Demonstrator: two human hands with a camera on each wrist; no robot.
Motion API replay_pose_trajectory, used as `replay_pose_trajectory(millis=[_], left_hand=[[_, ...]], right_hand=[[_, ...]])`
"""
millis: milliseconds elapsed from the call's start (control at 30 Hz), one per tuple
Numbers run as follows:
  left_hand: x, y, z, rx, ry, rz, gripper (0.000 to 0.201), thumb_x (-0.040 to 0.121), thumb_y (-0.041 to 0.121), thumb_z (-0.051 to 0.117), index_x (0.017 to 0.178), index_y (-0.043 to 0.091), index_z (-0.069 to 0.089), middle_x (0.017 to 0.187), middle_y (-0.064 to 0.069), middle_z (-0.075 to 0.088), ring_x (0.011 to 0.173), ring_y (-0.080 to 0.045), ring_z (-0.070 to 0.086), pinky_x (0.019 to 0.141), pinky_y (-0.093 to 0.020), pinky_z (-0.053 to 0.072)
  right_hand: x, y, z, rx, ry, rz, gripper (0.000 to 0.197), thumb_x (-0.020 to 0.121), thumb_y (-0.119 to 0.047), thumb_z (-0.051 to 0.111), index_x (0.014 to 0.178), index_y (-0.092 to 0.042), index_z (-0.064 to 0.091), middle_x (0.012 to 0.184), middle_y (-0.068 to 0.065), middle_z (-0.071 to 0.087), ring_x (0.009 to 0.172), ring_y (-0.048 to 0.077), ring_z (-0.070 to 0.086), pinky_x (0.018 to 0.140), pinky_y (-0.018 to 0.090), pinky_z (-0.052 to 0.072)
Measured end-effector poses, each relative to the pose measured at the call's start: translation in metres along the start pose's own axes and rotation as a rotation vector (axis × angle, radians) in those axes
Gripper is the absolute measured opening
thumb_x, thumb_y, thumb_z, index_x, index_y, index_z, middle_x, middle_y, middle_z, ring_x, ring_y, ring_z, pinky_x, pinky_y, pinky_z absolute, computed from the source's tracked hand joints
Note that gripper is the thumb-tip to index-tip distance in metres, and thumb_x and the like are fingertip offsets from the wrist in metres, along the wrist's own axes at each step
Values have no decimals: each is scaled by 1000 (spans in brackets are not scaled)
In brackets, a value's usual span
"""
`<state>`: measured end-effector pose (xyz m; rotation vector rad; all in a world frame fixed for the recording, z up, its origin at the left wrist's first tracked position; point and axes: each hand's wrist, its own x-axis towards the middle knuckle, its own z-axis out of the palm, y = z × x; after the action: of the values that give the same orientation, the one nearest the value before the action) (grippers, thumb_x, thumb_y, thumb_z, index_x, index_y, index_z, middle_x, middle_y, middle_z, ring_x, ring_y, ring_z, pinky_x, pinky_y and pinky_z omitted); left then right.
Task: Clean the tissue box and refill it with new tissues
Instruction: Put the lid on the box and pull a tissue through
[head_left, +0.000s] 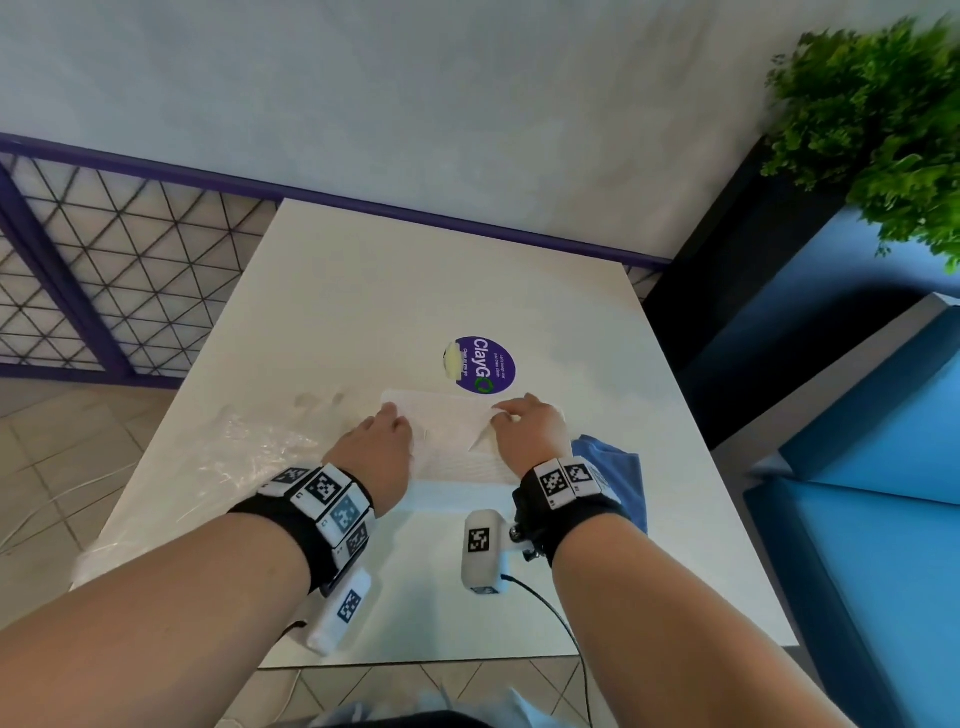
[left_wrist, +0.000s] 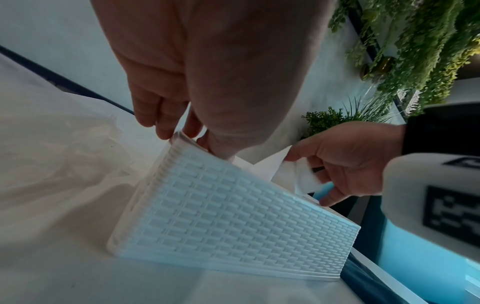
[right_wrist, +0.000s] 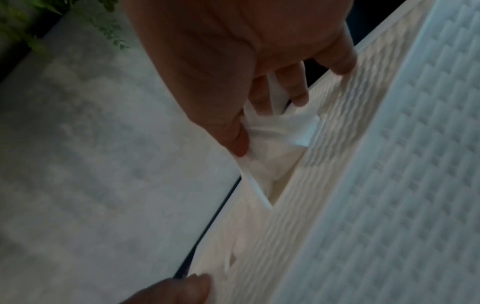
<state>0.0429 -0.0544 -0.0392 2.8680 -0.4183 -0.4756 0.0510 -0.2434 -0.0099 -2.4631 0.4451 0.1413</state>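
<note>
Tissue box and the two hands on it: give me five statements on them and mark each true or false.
1. The right hand pinches a white tissue at the slot in the top of the tissue box. True.
2. The left hand is lifted clear of the box. False: its fingers hold the box at its left end.
3. The blue cloth lies draped over the box. False: it lies on the table to the right of the box, partly behind the right wrist.
4. Crumpled clear plastic wrap lies on the table to the left of the box. True.
5. The round purple sticker is stuck on the box's side. False: it is on the tabletop beyond the box.
</note>
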Motion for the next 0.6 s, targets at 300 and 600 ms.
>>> replay_pose_trajectory(millis=[300, 600], left_hand=[[-11, -9, 2, -5, 86, 7, 55, 100, 36, 31, 149, 12, 24, 160, -9, 12, 142, -28, 26, 111, -40, 29], [-42, -7, 17, 108, 269, 197, 33, 77, 40, 38, 85, 31, 68, 81, 11, 63, 69, -17, 59, 65, -32, 46]], right_hand=[[-1, 18, -37, 93, 26, 68, 40, 91, -15, 46, 130, -16, 55, 125, 6, 63, 108, 23, 59, 87, 21, 39], [-35, 57, -21, -394, -211, -103, 49, 91, -41, 55, 136, -23, 51, 148, -5, 44, 131, 13, 47, 108, 26, 35]])
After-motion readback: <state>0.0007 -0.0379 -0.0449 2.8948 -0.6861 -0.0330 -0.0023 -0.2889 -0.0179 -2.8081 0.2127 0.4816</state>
